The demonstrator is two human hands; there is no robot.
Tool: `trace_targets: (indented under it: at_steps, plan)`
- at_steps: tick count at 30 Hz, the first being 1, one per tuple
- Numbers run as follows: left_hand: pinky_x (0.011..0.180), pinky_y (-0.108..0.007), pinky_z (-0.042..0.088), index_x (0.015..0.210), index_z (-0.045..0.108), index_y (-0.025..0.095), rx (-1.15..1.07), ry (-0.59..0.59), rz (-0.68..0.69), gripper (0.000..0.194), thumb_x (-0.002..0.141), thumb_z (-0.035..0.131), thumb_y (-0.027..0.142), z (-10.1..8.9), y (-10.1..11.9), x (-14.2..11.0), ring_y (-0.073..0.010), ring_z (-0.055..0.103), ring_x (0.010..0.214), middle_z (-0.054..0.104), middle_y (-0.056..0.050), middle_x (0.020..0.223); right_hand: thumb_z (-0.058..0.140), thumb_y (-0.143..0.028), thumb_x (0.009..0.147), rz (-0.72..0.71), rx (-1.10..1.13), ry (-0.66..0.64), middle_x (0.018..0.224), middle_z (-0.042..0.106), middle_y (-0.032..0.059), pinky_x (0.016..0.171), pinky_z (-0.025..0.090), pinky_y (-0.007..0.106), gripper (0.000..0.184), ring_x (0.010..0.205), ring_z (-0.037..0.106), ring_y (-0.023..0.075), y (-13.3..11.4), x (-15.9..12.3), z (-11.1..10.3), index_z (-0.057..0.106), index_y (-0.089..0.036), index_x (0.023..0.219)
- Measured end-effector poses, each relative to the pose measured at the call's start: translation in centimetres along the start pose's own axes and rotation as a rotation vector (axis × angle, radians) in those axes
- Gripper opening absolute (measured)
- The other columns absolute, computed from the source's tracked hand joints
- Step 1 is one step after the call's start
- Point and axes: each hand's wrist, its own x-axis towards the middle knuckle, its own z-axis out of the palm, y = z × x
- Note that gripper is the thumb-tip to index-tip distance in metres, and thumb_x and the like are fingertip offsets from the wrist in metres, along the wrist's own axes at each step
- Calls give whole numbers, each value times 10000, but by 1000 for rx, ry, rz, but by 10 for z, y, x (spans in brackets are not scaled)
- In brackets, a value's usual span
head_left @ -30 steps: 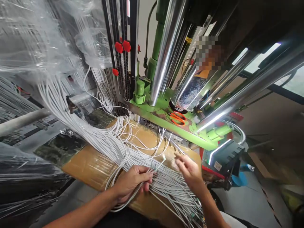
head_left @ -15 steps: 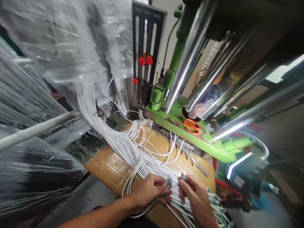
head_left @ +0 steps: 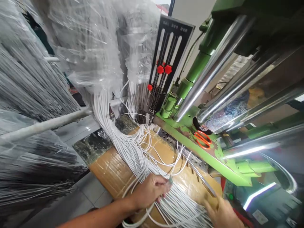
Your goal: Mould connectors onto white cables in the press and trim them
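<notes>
My left hand (head_left: 150, 191) is closed on white cables, and their small greenish ends (head_left: 170, 180) stick out past the thumb and fingertips. Under and around that hand runs a thick bundle of white cables (head_left: 129, 150), spread along the table. My right hand (head_left: 224, 210) is at the lower right, smeared by motion. It is close to the near end of a metal bar (head_left: 201, 177) and the right edge of the bundle. Whether its fingers hold anything is not clear.
A brown-covered table (head_left: 106, 171) carries the cables. Beyond it stands a green machine base (head_left: 185, 129) with steel columns and orange-handled scissors (head_left: 202, 139). A black panel with red knobs (head_left: 167, 69) rises behind. Plastic-wrapped cables (head_left: 85, 47) hang at left, above a white rail (head_left: 47, 125).
My right hand has moved away from the left hand, down and to the right. My left hand stays closed on the cables. The camera view has shifted, moving the scene rightward.
</notes>
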Motion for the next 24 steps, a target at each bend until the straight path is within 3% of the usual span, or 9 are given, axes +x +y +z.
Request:
trace_targets:
  at_steps: [2, 4, 8, 11, 14, 17, 20, 24]
  plan:
    - [440, -180, 317, 630, 610, 110, 36, 3, -15, 386, 769, 655, 468, -4, 0, -1, -69, 419, 482, 517, 19, 568, 450, -497, 837, -150, -35, 49, 1015, 675, 168, 803, 500, 430, 450, 937, 626, 322, 8, 24, -3, 641, -183, 1097]
    - [455, -181, 343, 664, 608, 110, -2, 10, -56, 367, 755, 678, 459, -3, 0, -2, -73, 453, 474, 538, 19, 547, 394, -360, 865, -287, -35, -35, 1165, 621, 214, 959, 437, 464, 481, 1097, 560, 331, 8, 47, 3, 589, -80, 1204]
    - [455, -204, 416, 763, 573, 121, -165, 57, -80, 396, 650, 776, 442, 2, 2, -6, -119, 584, 511, 626, -5, 670, 362, -236, 875, -346, -31, -187, 1043, 653, 166, 923, 460, 407, 445, 1004, 591, 271, 4, 69, 21, 596, -92, 1226]
    - [437, -192, 400, 812, 555, 124, -185, 52, -98, 430, 628, 797, 429, 3, 6, -8, -137, 622, 540, 648, -19, 705, 420, -203, 840, -349, -10, -224, 1034, 648, 155, 927, 441, 391, 420, 998, 577, 267, 5, 67, 17, 627, -115, 1193]
    - [439, -178, 370, 825, 584, 99, -157, 10, -130, 426, 666, 765, 450, 5, 8, -8, -122, 613, 564, 672, -64, 765, 439, -186, 806, -269, 16, -219, 1115, 627, 166, 940, 413, 372, 415, 1070, 550, 274, 10, 53, -1, 639, -115, 1163]
    - [427, -155, 292, 801, 600, 87, -160, -34, -166, 393, 697, 735, 441, 11, 4, -4, -60, 522, 514, 648, -49, 760, 437, -334, 856, -104, 49, -224, 888, 668, 107, 755, 435, 317, 327, 854, 600, 240, 14, 31, -16, 698, -163, 954]
    - [419, -154, 204, 868, 605, 91, -147, -42, -177, 409, 692, 729, 439, 23, -3, 5, -25, 386, 467, 586, 4, 702, 455, -467, 848, 26, 145, -277, 560, 570, 13, 563, 358, 262, 407, 581, 534, 164, 9, 10, -16, 629, -190, 606]
    - [463, -183, 266, 906, 604, 104, 12, -43, -108, 409, 701, 694, 446, 43, -10, 16, -64, 396, 502, 530, 31, 653, 573, -387, 730, 111, 340, -272, 535, 530, -21, 524, 336, 232, 268, 557, 498, 127, -12, -6, -7, 551, -181, 559]
